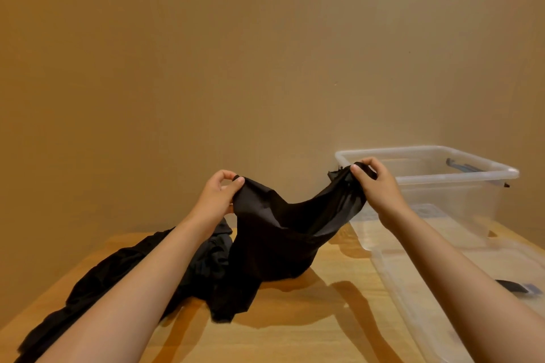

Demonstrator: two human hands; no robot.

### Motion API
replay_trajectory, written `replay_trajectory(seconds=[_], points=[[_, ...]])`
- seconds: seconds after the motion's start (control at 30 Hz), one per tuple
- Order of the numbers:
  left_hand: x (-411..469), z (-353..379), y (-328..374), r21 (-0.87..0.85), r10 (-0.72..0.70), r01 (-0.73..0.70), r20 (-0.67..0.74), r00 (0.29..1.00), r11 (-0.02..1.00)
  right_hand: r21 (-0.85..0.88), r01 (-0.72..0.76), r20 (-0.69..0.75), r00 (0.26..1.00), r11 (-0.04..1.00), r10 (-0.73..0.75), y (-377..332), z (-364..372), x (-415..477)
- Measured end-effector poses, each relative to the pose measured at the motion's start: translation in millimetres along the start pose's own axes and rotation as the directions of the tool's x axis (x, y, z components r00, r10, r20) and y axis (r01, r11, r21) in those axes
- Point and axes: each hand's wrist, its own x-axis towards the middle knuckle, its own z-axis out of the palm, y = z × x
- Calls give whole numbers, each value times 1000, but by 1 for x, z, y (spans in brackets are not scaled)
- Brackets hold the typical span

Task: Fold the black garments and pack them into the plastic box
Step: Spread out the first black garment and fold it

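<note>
A thin black garment (pixel 274 239) hangs lifted above the wooden table (pixel 309 318), sagging in the middle with its lower part resting on the wood. My left hand (pixel 219 196) pinches its left upper edge. My right hand (pixel 374 183) pinches the right upper edge, in front of the clear plastic box (pixel 460 174). The box stands open at the back right of the table. A pile of other black garments (pixel 118 280) lies at the left, partly hidden under my left forearm.
The box's clear lid (pixel 427 289) lies flat on the table in front of the box, under my right forearm. A dark latch piece (pixel 514 287) sits on it at the right edge. A plain tan wall stands close behind the table.
</note>
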Motion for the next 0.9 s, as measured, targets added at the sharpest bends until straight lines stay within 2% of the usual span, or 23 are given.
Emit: replay_trajectory(seconds=[0.1, 0.23, 0.4, 0.47, 0.57, 0.67, 0.73, 0.83, 0.9], points=[[1, 0, -1, -34, -3, 5, 42, 999, 999, 50, -73, 14, 997, 996, 72, -2, -3, 1], [-1, -2, -11, -189, -34, 58, 130, 991, 980, 264, -216, 79, 976, 940, 203, -5, -7, -4], [-1, -3, -16, -356, -10, 103, 255, 967, 929, 361, -234, 149, 970, 903, 192, -6, -10, -9], [-2, -1, -16, -417, 1, 132, 303, 953, 899, 346, -250, 157, 966, 905, 206, 0, -9, -9], [-7, 3, -23, -439, -1, 176, 371, 929, 881, 72, -321, 272, 917, 944, 291, 24, -5, -16], [-9, 3, -41, -427, -43, 234, 411, 911, 874, -314, -400, 434, 746, 861, 505, 60, 1, -37], [-15, 1, -57, -405, -81, 265, 417, 905, 875, -530, -357, 414, 682, 769, 602, 81, 5, -54], [-25, -8, -80, -389, -140, 324, 432, 891, 862, -767, -205, 337, 677, 608, 654, 99, 5, -74], [-32, -14, -91, -339, -194, 356, 427, 883, 871, -841, -129, 320, 664, 525, 676, 104, 2, -85]])
